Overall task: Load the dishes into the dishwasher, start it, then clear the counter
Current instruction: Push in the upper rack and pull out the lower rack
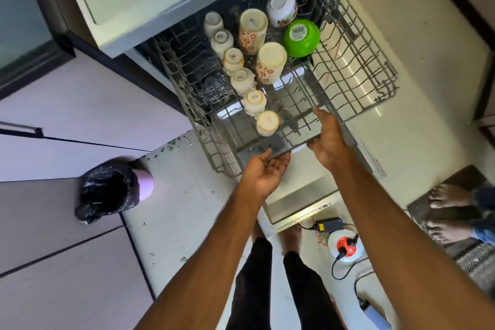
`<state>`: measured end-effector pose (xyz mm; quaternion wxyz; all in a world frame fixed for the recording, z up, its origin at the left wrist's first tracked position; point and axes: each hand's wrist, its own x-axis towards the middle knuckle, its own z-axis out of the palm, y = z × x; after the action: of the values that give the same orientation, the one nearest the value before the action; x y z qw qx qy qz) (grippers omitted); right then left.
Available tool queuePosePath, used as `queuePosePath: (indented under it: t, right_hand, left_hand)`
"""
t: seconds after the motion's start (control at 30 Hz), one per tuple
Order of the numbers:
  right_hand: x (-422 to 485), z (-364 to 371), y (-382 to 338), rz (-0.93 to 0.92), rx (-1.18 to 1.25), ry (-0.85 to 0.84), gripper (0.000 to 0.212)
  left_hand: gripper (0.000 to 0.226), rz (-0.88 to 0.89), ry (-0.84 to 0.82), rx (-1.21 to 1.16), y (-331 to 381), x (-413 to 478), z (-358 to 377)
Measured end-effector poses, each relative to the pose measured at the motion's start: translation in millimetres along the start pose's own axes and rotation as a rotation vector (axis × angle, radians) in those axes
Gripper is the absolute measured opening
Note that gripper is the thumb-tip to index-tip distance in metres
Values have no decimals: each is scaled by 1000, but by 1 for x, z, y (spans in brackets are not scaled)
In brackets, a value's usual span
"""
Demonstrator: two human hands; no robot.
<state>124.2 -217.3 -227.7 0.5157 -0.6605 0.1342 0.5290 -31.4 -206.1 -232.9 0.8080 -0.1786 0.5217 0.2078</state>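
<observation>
The dishwasher's upper rack point(356, 112) is pulled out over the open door point(300, 195). Upside down in it stand several small white cups point(242, 80), two tall flowered tumblers point(269, 61), a white flowered bowl point(281, 8) and a green bowl point(301, 37). My left hand point(263, 171) is palm up under the rack's front edge, fingers touching the grey handle plate. My right hand point(328, 139) rests on the front rail, fingers straight over the wire, thumb beneath.
A bin lined with a black bag point(109, 190) stands on the floor at left beside the cabinets. A power strip and cables point(345, 246) lie on the floor at right. Another person's bare feet point(450, 211) stand on a mat at far right.
</observation>
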Motion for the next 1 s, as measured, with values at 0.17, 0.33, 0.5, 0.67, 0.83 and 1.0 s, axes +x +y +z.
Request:
queuePosePath:
  t: [0.17,0.33,0.5,0.67,0.83,1.0]
  right_hand:
    - [16,33,-25,-21,-44,-58,50]
    - [29,81,-48,-78,-232,-92,22]
    - [51,120,-69,-119,-318,-190,16]
    - [61,153,-85,-151,-407,-242,19]
    - [71,190,-95,-295,-709,-284,23]
    - [74,221,-105,-352,-895,-360,23]
  left_hand:
    - [19,72,-33,6,44,10,27]
    - [37,161,-35,51,94,17,55]
    - [40,283,-27,82,137,26,83]
    - [17,363,-113,129,178,38,110]
    - [25,437,-217,115,216,37,123]
    - [38,457,-257,20,248,54,133]
